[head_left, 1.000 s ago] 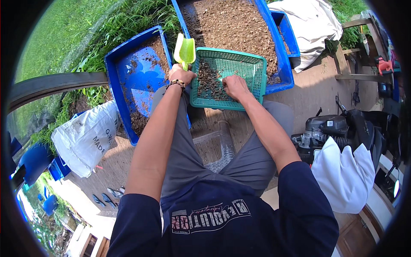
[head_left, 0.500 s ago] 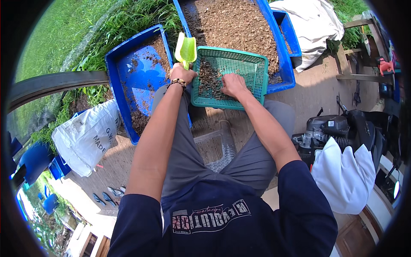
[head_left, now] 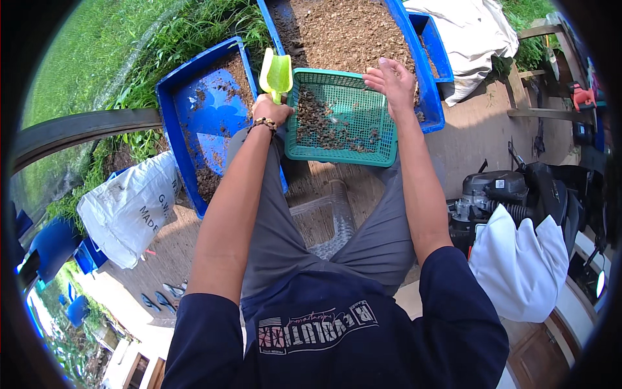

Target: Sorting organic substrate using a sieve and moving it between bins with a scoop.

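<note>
My left hand [head_left: 272, 110] is closed round the handle of a lime-green scoop [head_left: 277, 74], its blade pointing away from me. That hand is also against the left rim of a green mesh basket [head_left: 387, 139], which sits over my knees. Dark brown crumbly bits [head_left: 317, 120] lie in the basket, mostly on its left side and along the bottom. Over the basket's far right corner my right hand [head_left: 398, 84] is raised, fingers stretched out and slightly apart, with nothing seen in it.
Beyond the basket is a large blue tray [head_left: 427, 107] of brown, chip-like material. Another blue tray [head_left: 217, 97], partly covered with it, stands to the left. White sacks [head_left: 133, 211] lie at the left and far right [head_left: 470, 39]. An engine [head_left: 495, 191] and white cloth [head_left: 518, 266] are on the right.
My right hand has lifted out of the basket, moving up and right, and its fingers have opened. The brown bits now spread further right. My left hand keeps the scoop.
</note>
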Demonstrator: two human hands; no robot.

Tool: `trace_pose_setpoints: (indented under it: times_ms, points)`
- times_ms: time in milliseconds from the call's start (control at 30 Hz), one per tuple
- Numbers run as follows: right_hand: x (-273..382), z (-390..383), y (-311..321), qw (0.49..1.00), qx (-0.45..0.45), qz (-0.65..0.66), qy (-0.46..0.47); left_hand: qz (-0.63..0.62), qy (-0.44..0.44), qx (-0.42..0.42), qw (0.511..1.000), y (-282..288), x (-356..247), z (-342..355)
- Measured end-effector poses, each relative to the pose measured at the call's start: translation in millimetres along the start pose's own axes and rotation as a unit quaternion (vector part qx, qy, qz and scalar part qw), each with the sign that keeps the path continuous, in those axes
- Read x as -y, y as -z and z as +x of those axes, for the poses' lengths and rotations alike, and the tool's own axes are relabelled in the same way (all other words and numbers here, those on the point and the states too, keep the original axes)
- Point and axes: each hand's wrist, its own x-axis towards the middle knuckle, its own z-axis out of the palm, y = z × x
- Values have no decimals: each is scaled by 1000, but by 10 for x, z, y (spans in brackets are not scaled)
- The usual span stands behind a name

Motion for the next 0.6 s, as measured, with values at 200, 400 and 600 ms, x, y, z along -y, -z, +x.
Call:
trace_pose_setpoints:
  times_ms: [200,400,600]
  points:
    - [-81,125,658,887,-153,-436,16,-12,25,2,1000,-67,11,67]
    - [-340,-149,804,891,-40,-355,-279,-36,-25,-21,999,47,-15,42]
    - [-97,-318,465,968,7,-208,-140,-168,-72,-57,981,853,125,71]
